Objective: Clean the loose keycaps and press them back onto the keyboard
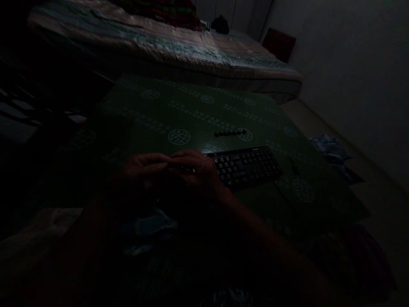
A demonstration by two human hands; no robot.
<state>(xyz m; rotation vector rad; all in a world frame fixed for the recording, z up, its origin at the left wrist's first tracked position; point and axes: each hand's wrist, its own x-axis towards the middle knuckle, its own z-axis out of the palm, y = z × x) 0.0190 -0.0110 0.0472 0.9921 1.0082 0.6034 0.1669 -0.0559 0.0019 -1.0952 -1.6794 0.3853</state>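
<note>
A black keyboard point(247, 166) lies on the green table point(198, 115), its left end hidden behind my right hand. My left hand point(142, 170) and my right hand point(201, 172) meet just left of the keyboard, fingertips bent and pressed together. Whatever is between them is too dark and too covered to name. Beyond the keyboard lies a short row of small dark pieces point(230, 133) that look like keycaps. Below my hands there is a blue and white cloth point(150, 228), partly in shadow.
A small dark slim object point(294, 166) rests right of the keyboard, and a cable point(286, 196) runs from its near edge. Past the table stands a bed point(179, 47) with a patterned cover. Crumpled cloth point(330, 151) lies on the floor at right, near the wall point(358, 85).
</note>
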